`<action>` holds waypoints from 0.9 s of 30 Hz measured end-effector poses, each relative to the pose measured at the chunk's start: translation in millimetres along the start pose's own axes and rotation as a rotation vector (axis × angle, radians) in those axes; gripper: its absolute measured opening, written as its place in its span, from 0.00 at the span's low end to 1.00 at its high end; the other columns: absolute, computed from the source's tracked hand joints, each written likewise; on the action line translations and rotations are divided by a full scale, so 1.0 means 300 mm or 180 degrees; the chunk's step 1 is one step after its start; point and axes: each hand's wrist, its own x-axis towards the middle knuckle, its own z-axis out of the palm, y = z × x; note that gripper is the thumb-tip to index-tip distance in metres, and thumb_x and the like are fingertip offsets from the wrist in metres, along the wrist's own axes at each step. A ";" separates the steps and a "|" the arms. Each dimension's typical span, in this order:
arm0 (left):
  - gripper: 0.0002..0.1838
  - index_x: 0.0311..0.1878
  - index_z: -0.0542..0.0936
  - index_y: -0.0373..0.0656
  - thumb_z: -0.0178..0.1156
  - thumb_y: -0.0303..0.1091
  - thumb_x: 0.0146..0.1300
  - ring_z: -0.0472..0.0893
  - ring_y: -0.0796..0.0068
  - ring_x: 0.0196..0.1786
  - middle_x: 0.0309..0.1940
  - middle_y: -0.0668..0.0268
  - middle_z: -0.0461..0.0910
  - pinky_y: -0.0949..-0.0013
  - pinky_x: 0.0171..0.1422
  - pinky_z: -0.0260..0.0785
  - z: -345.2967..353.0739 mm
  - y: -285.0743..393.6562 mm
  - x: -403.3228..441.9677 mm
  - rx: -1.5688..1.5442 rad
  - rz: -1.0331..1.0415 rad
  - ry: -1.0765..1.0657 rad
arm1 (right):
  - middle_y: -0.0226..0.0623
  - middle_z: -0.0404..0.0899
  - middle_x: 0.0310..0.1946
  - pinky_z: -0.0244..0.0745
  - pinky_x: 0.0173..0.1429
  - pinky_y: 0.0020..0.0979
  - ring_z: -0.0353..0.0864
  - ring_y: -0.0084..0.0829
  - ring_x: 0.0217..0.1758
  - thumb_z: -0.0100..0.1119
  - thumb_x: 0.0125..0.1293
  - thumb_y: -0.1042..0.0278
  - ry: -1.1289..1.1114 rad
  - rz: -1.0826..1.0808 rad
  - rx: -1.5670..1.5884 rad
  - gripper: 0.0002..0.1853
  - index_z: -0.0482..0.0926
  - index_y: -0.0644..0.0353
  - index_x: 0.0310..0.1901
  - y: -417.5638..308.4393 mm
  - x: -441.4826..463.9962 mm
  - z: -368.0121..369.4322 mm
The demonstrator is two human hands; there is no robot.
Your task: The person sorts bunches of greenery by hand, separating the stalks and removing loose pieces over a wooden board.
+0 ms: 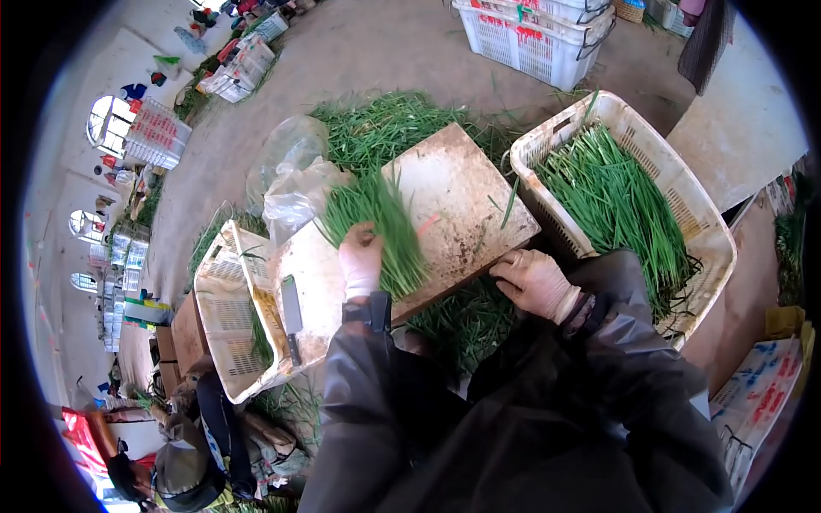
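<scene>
A loose bunch of long green garlic chives (376,224) lies across the worn, dirt-marked board (462,201) in front of me. My left hand (362,256), gloved, rests at the bunch's left side with its fingers curled onto the stalks. At the board's front right edge is my right hand (532,275), also gloved, its fingers closed; whatever is in them, if anything, is too small to make out. A pinkish-red strip (428,224) lies just right of the bunch. Left of my left hand, a knife (292,316) with a dark handle lies flat on the board.
A crate (718,282) of garlic chives stands at my right, and another crate (214,291) at my left. Cut greens (385,128) and plastic bags (299,188) lie beyond the board. White crates (530,47) stand farther back. Another person (184,466) sits at lower left.
</scene>
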 end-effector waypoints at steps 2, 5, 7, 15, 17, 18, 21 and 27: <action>0.18 0.53 0.86 0.37 0.70 0.30 0.59 0.91 0.58 0.44 0.40 0.51 0.90 0.62 0.50 0.81 0.030 -0.045 0.042 0.0470 0.0288 -0.0041 | 0.36 0.82 0.38 0.80 0.49 0.45 0.85 0.43 0.44 0.69 0.62 0.62 -0.0044 -0.0095 0.0032 0.09 0.84 0.51 0.43 0.009 0.009 0.013; 0.20 0.56 0.86 0.38 0.69 0.32 0.60 0.90 0.53 0.50 0.47 0.50 0.90 0.58 0.56 0.81 0.042 -0.058 0.038 0.1201 0.0174 -0.0413 | 0.37 0.81 0.36 0.80 0.48 0.45 0.84 0.44 0.42 0.70 0.60 0.64 -0.0096 -0.0096 0.0208 0.12 0.85 0.55 0.44 0.010 0.004 0.026; 0.20 0.55 0.86 0.38 0.70 0.32 0.60 0.91 0.54 0.48 0.44 0.49 0.90 0.58 0.55 0.81 0.054 -0.043 0.043 0.1498 -0.0002 -0.0457 | 0.36 0.81 0.35 0.79 0.47 0.45 0.84 0.43 0.40 0.69 0.61 0.64 -0.0001 -0.0159 0.0166 0.09 0.83 0.55 0.41 0.023 0.004 0.043; 0.16 0.48 0.87 0.42 0.72 0.36 0.57 0.89 0.48 0.44 0.40 0.51 0.89 0.54 0.50 0.80 0.091 -0.072 0.064 0.2068 -0.0007 -0.0366 | 0.36 0.85 0.40 0.82 0.49 0.43 0.86 0.43 0.43 0.71 0.63 0.64 0.0867 0.0028 0.0150 0.09 0.85 0.53 0.44 0.017 -0.006 -0.142; 0.16 0.48 0.88 0.43 0.72 0.38 0.58 0.89 0.47 0.44 0.40 0.52 0.89 0.54 0.49 0.80 0.083 0.017 0.020 0.2383 0.0256 -0.0224 | 0.37 0.84 0.39 0.83 0.49 0.42 0.86 0.44 0.43 0.71 0.63 0.64 0.1187 0.0209 0.0358 0.08 0.85 0.53 0.42 0.048 -0.019 -0.234; 0.15 0.48 0.88 0.45 0.72 0.41 0.60 0.88 0.46 0.42 0.40 0.53 0.90 0.53 0.48 0.79 0.081 -0.001 0.023 0.2333 0.0388 -0.0138 | 0.37 0.86 0.40 0.85 0.50 0.40 0.87 0.43 0.44 0.73 0.64 0.66 0.1321 0.0412 0.0659 0.09 0.87 0.55 0.45 0.068 -0.035 -0.300; 0.15 0.47 0.88 0.45 0.71 0.43 0.63 0.88 0.48 0.39 0.37 0.54 0.89 0.53 0.45 0.78 0.079 0.030 0.010 0.2011 0.0488 0.0045 | 0.42 0.88 0.43 0.85 0.54 0.39 0.89 0.43 0.47 0.70 0.66 0.70 0.1711 0.0931 0.0552 0.10 0.88 0.57 0.48 0.202 -0.129 -0.473; 0.10 0.43 0.88 0.41 0.69 0.39 0.69 0.81 0.65 0.23 0.23 0.58 0.84 0.60 0.31 0.72 0.149 0.145 -0.077 0.1473 0.0681 -0.0166 | 0.54 0.88 0.50 0.81 0.61 0.45 0.88 0.50 0.55 0.75 0.61 0.51 0.0760 0.3364 -0.1013 0.30 0.83 0.65 0.59 0.825 -0.687 -0.573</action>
